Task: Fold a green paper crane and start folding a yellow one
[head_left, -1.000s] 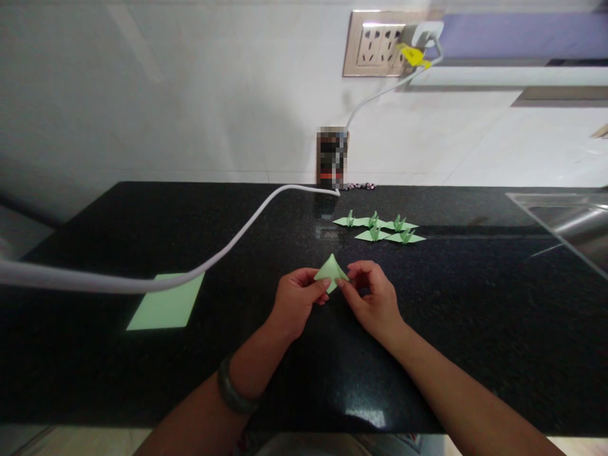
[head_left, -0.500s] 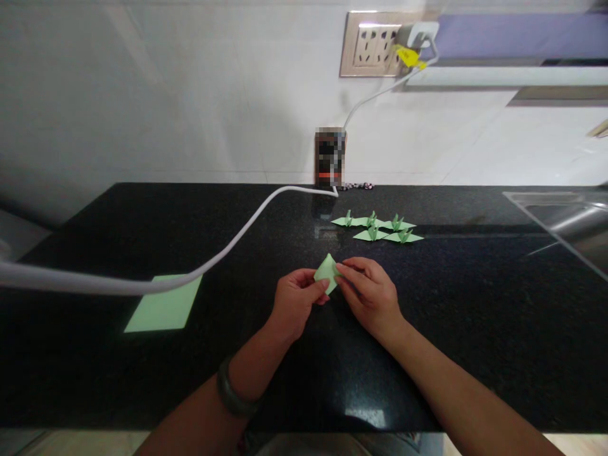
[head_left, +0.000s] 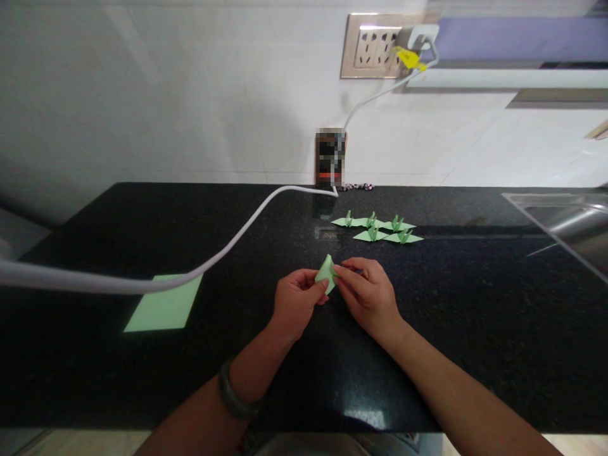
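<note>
A small folded piece of light green paper (head_left: 325,272), roughly diamond-shaped, is held above the black counter between my two hands. My left hand (head_left: 295,303) pinches its left and lower part, the thumb lying across the front. On its right edge, the fingertips of my right hand (head_left: 373,292) press the paper together. Beyond my hands stand several green paper cranes (head_left: 373,234) in two close rows, wings spread. Flat on the counter to the left lies a square green paper sheet (head_left: 164,307), its far edge partly behind a white cable.
The white cable (head_left: 232,244) sweeps from the left across the black counter (head_left: 95,373) to a phone-like device (head_left: 330,157) against the wall, blurred out. Above it is a socket panel (head_left: 373,47) with a plugged-in charger (head_left: 420,35). A metal sink (head_left: 570,221) lies at the right.
The right side of the folded paper has been turned inward, so it looks narrower. My right fingertips have shifted slightly left with it. The cranes and the sheet stay put.
</note>
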### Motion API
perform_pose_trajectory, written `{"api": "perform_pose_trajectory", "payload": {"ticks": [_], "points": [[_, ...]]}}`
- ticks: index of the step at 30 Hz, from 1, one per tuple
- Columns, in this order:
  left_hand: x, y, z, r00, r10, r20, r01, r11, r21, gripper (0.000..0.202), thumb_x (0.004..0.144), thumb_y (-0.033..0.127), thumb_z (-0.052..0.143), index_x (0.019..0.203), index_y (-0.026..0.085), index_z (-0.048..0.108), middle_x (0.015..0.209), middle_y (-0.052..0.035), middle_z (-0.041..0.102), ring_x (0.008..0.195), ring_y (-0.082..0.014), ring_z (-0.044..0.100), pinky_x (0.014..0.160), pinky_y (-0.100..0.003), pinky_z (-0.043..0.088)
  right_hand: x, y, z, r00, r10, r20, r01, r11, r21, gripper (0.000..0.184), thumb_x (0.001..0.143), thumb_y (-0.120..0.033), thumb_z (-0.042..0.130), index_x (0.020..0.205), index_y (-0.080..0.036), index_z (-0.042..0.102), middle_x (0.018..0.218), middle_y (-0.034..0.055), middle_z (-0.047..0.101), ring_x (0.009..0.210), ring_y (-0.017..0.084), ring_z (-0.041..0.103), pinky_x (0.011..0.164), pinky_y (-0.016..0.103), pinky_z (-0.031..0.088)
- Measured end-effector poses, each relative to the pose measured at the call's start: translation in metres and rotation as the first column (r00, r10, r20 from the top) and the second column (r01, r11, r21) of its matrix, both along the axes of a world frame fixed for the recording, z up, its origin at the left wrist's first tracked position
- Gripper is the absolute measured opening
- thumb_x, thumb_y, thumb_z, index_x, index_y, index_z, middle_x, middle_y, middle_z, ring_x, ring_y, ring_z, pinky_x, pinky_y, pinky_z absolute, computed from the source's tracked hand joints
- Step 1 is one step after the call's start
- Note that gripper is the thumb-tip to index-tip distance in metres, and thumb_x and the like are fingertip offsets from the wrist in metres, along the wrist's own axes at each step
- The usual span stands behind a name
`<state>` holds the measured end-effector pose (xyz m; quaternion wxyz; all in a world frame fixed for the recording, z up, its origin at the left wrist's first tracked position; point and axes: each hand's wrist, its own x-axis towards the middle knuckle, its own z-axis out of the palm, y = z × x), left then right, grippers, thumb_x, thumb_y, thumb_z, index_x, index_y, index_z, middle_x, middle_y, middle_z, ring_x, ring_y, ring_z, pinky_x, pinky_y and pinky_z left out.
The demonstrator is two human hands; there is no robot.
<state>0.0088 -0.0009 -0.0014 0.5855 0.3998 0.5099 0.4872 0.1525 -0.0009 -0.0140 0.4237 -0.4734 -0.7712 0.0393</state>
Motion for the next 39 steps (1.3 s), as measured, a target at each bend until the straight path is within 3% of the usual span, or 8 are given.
{"api": "perform_pose_trajectory", "payload": {"ticks": [8,12,16,20,23,29,33,39], "points": [[-0.0012,0.0003,-0.0029,0.997,-0.033,-0.065,0.035,0.999,0.026,0.018,0.063,0.023,0.064,0.076,0.011,0.062,0.058,0.0008,0.059,0.046,-0.0064,0.049,0.047,-0.019,0.040,-0.0029,-0.0002,0.0047,0.982,0.000,-0.188,-0.027,0.990,-0.141,0.007,0.073,-0.018,0.055,0.078,-0.020,0.060,0.085,0.0055,0.053,0.081,0.017,0.052,0.070,0.033,0.046],[-0.0021,0.0005,-0.0049,0.994,-0.090,-0.067,0.093,0.995,0.041,0.018,0.063,0.022,0.064,0.079,0.012,0.064,0.063,-0.0004,0.062,0.053,-0.0077,0.052,0.052,-0.019,0.041,-0.0024,0.0006,0.0037,0.964,0.005,-0.264,-0.067,0.972,-0.226,0.006,0.074,-0.020,0.055,0.077,-0.020,0.060,0.083,0.0043,0.054,0.076,0.015,0.053,0.062,0.028,0.046],[-0.0016,0.0008,-0.0037,0.986,-0.169,0.019,0.167,0.985,0.048,0.025,0.061,0.017,0.065,0.086,0.014,0.063,0.077,-0.0023,0.064,0.068,-0.0103,0.057,0.064,-0.021,0.043,-0.0017,0.0019,0.0010,0.920,-0.093,-0.380,-0.040,0.944,-0.328,0.007,0.075,-0.024,0.053,0.072,-0.018,0.058,0.078,0.0032,0.054,0.070,0.014,0.053,0.055,0.024,0.044],[-0.0020,0.0019,-0.0003,0.984,-0.176,0.042,0.178,0.983,-0.055,0.017,0.063,0.020,0.064,0.078,0.012,0.062,0.067,-0.0019,0.063,0.061,-0.0107,0.057,0.059,-0.022,0.045,-0.0011,0.0019,0.0017,0.883,-0.142,-0.447,-0.049,0.920,-0.389,0.011,0.076,-0.027,0.053,0.072,-0.017,0.057,0.076,0.0024,0.055,0.066,0.012,0.052,0.050,0.022,0.042],[-0.0034,0.0031,-0.0005,0.988,-0.153,0.033,0.155,0.984,-0.091,0.015,0.064,0.023,0.063,0.072,0.011,0.062,0.059,-0.0003,0.059,0.053,-0.0093,0.055,0.055,-0.022,0.045,-0.0012,0.0005,0.0040,0.878,-0.086,-0.471,-0.112,0.920,-0.376,0.009,0.076,-0.026,0.053,0.074,-0.018,0.057,0.078,0.0028,0.055,0.065,0.012,0.051,0.051,0.022,0.042],[-0.0043,0.0043,-0.0067,0.987,-0.158,-0.026,0.158,0.987,-0.011,0.016,0.064,0.025,0.064,0.073,0.011,0.064,0.061,-0.0013,0.061,0.052,-0.0084,0.053,0.053,-0.021,0.044,-0.0008,0.0017,0.0030,0.899,-0.035,-0.436,-0.118,0.941,-0.317,0.016,0.072,-0.023,0.058,0.088,-0.021,0.060,0.082,0.0030,0.055,0.068,0.012,0.052,0.055,0.024,0.044],[-0.0043,0.0044,-0.0060,0.990,-0.140,0.006,0.140,0.989,-0.041,0.019,0.062,0.025,0.065,0.076,0.012,0.065,0.063,-0.0021,0.063,0.054,-0.0095,0.056,0.057,-0.022,0.046,0.0013,0.0038,0.0022,0.871,-0.028,-0.490,-0.149,0.936,-0.319,0.008,0.072,-0.021,0.058,0.079,-0.020,0.060,0.080,0.0033,0.055,0.069,0.013,0.053,0.054,0.024,0.045],[-0.0070,0.0063,-0.0031,0.987,-0.116,0.108,0.125,0.989,-0.078,0.021,0.061,0.024,0.067,0.077,0.011,0.064,0.064,-0.0027,0.063,0.055,-0.0091,0.056,0.057,-0.022,0.046,0.0024,-0.0005,0.0077,0.868,0.172,-0.466,-0.335,0.895,-0.294,0.012,0.073,-0.017,0.056,0.084,-0.021,0.061,0.092,0.0048,0.051,0.075,0.013,0.052,0.056,0.024,0.046]]}}
